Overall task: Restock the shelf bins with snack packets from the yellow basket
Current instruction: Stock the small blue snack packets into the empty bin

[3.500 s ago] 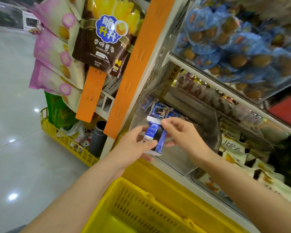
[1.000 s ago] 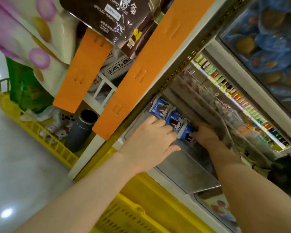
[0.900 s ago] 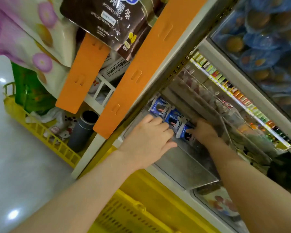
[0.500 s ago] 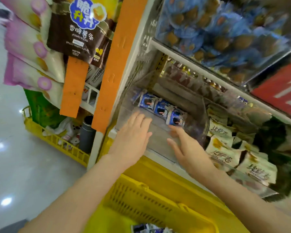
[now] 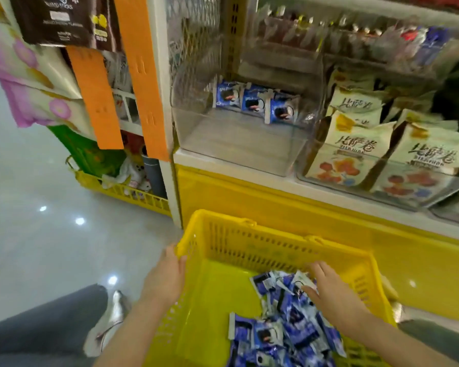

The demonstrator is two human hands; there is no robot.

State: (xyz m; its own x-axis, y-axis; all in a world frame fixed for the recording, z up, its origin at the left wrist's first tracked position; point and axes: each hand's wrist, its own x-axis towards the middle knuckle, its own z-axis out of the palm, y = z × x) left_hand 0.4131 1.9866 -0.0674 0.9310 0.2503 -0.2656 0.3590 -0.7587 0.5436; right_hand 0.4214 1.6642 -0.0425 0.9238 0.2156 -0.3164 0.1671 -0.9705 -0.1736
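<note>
Near, the yellow basket (image 5: 249, 235) sits below the clear bin (image 5: 236, 147), where three packets (image 5: 252, 102) line the far wall. The left hand (image 5: 167, 276) grips the basket's left rim. The right hand (image 5: 331, 291) lies spread and empty on the blue packet heap (image 5: 284, 332), so the pick seems underway; next it must close on some.

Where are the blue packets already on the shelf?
Head view, upper middle: blue packets in a row at the back of the clear bin, left of the cream bags.
</note>
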